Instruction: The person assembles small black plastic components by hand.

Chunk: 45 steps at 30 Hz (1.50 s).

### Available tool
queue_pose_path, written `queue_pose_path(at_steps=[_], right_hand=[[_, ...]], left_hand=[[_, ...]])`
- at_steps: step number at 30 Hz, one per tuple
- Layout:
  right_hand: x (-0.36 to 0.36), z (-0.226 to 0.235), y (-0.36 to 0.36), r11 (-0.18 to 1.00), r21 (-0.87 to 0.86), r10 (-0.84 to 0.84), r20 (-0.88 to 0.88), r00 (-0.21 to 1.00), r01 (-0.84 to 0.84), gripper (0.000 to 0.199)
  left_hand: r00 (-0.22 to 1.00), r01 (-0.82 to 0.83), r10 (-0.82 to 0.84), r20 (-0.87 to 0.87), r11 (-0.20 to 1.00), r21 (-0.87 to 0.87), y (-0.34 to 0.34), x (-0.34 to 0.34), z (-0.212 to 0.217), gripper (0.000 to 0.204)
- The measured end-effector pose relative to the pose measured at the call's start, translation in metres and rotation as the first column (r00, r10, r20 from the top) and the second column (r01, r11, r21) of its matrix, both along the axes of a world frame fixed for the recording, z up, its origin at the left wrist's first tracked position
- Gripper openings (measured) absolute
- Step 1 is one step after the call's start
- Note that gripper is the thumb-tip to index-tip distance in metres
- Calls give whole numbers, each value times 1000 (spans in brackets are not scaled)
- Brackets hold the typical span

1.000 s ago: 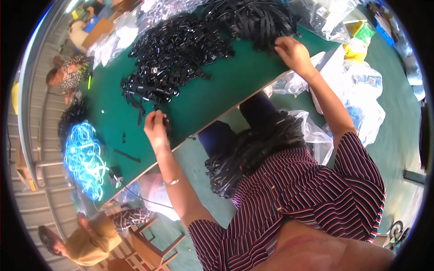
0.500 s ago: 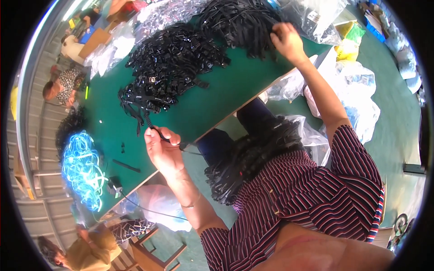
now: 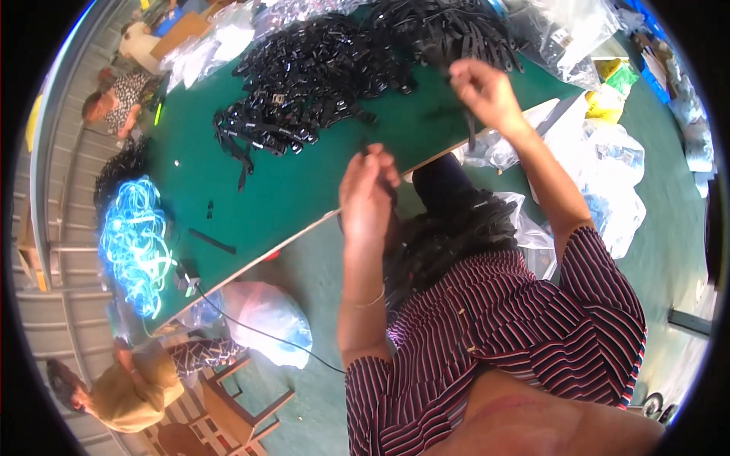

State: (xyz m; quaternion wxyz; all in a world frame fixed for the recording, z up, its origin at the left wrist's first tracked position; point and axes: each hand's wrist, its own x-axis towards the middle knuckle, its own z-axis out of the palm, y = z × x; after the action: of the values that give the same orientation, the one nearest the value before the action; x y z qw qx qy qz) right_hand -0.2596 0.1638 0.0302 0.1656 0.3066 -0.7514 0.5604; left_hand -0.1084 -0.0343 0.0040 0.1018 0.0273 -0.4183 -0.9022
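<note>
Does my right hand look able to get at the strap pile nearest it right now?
Probably yes: the right hand is close to the strap pile, with nothing visible blocking it, though it may be holding a strap.

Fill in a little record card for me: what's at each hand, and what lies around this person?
Left hand: fingers curled on a dark piece, blurred
Right hand: fingers bent, a black strap hanging below; grip unclear
Work surface: green table
On the table: a heap of small black pieces, a pile of black straps, a bright light-blue tangle
Lap: a dark bundle
Nearby person: co-worker in a mustard top, lower left
</note>
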Motion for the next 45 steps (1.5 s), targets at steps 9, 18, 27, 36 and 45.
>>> queue_pose_path(at_steps=[9,18,27,36,45], right_hand=[[105,-31,-45,942,38,322,186,928,-334,12],[99,-24,-53,725,-557,685,646,336,-406,36],[93,-22,-16,603,-751,775,470,422,-271,26],[98,-11,-9,726,-624,687,665,291,-287,16],[106,-11,-17,754,-377,613,697,372,-537,20]], left_hand=[[979,-181,190,66,975,-133,26,8,-11,15],[938,339,-279,205,859,-383,29,21,-6,16],[912,-331,253,-323,-11,-944,-32,-57,-10,24],[885,-345,52,-463,-595,-726,-47,-94,-20,19],[993,-109,89,-74,930,-351,0,-14,1,29]])
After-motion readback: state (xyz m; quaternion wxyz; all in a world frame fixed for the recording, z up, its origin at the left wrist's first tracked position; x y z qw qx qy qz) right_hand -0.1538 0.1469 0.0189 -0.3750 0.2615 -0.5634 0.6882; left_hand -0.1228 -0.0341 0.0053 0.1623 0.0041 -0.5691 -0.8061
